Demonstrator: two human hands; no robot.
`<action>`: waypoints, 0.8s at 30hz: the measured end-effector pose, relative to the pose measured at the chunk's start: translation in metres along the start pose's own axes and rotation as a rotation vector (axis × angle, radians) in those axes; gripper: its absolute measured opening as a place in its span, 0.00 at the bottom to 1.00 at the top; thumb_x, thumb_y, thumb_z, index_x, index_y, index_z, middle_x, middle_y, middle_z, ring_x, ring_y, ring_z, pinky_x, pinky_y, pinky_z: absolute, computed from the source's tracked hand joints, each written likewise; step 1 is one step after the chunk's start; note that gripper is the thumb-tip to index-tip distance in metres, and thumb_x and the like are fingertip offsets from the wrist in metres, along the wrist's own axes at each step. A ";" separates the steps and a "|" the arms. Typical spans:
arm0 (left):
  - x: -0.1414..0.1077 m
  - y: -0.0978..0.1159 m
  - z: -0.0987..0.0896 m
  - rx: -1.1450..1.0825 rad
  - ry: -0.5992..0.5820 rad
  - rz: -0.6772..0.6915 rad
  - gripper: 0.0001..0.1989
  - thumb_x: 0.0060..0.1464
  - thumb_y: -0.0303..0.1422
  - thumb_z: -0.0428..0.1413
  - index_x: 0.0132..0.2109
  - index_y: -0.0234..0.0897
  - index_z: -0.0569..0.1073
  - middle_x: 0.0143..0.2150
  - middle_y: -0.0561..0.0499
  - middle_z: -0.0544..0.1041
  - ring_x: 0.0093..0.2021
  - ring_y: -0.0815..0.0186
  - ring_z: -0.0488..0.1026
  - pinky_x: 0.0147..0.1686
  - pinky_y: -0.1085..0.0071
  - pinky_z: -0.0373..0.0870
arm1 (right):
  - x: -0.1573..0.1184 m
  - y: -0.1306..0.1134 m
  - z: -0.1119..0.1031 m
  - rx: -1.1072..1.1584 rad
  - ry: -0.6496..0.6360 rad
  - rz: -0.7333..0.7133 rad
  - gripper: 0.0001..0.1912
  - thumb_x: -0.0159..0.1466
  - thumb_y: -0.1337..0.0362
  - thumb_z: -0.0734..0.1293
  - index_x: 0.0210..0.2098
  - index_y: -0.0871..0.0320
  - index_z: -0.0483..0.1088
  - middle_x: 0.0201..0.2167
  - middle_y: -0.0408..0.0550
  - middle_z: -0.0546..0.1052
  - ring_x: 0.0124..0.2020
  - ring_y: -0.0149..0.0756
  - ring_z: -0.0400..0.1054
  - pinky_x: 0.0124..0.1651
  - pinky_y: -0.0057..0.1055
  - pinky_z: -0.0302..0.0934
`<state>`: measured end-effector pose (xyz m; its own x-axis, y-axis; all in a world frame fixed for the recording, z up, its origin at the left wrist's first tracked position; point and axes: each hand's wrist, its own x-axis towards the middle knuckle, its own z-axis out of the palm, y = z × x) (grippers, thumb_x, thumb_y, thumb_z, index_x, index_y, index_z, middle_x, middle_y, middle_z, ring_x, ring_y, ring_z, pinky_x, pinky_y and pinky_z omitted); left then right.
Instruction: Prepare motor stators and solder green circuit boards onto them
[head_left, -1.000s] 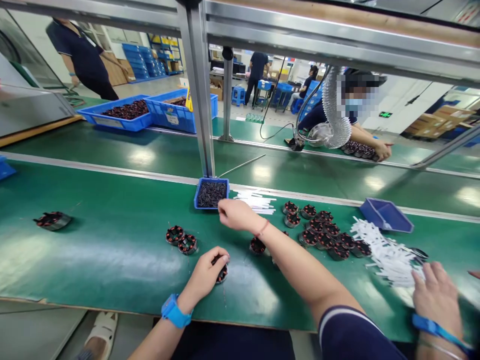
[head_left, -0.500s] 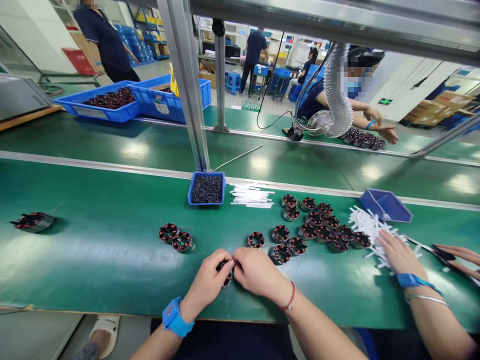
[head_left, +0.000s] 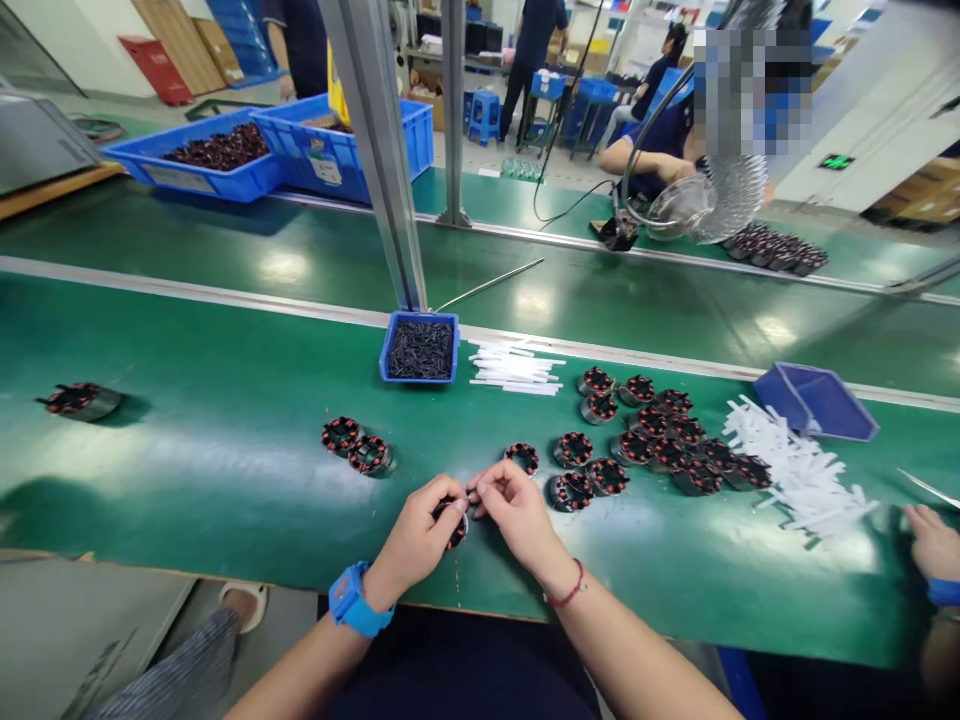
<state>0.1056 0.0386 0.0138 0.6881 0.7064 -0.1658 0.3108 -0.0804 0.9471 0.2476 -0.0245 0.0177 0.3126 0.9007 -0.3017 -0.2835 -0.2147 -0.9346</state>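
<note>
Near the front edge of the green bench, my left hand (head_left: 420,530) grips a motor stator (head_left: 455,530), a black-and-metal ring with copper windings, partly covered by my fingers. My right hand (head_left: 517,510) is at the stator's upper right side, thumb and fingertips pinched together; whatever is between them is too small to make out. Just behind that hand sits a single stator (head_left: 523,458). A pair of stators (head_left: 367,456) stands to the left, and a larger group of stators (head_left: 667,440) spreads to the right.
A blue tray of short black tubes (head_left: 420,350) stands behind my hands, beside white strips (head_left: 517,368). Loose white strips (head_left: 802,470) and a blue-purple bin (head_left: 817,400) lie right. A co-worker's hand (head_left: 934,540) is at the right edge. A metal post (head_left: 386,170) rises behind the tray.
The view has tilted down and shifted left. My right hand has turned and its fingers have drawn slightly off the stator. The co-worker's hand has left the white strips, moving right.
</note>
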 end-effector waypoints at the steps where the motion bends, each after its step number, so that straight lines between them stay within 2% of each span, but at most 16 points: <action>1: -0.001 0.001 0.000 -0.005 0.000 -0.004 0.09 0.61 0.32 0.47 0.32 0.36 0.66 0.29 0.54 0.68 0.31 0.70 0.66 0.34 0.74 0.62 | -0.001 -0.001 -0.001 0.027 0.005 0.002 0.08 0.59 0.60 0.67 0.30 0.57 0.65 0.32 0.44 0.74 0.30 0.28 0.69 0.32 0.26 0.65; 13: 0.001 0.009 -0.002 -0.031 0.022 -0.008 0.07 0.59 0.28 0.49 0.32 0.35 0.67 0.29 0.54 0.69 0.31 0.70 0.66 0.34 0.74 0.62 | -0.005 -0.001 -0.007 -0.001 -0.045 0.024 0.09 0.60 0.59 0.69 0.31 0.57 0.66 0.33 0.43 0.76 0.29 0.26 0.69 0.35 0.26 0.66; 24: 0.000 0.009 -0.001 -0.026 0.018 0.004 0.08 0.59 0.30 0.48 0.32 0.35 0.68 0.30 0.54 0.69 0.31 0.70 0.66 0.34 0.74 0.62 | -0.004 -0.003 -0.006 -0.020 -0.056 0.017 0.09 0.61 0.59 0.68 0.31 0.57 0.66 0.34 0.44 0.75 0.30 0.28 0.69 0.36 0.28 0.66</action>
<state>0.1077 0.0391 0.0225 0.6775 0.7186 -0.1571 0.2903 -0.0650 0.9547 0.2526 -0.0301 0.0202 0.2568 0.9165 -0.3069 -0.2698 -0.2369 -0.9333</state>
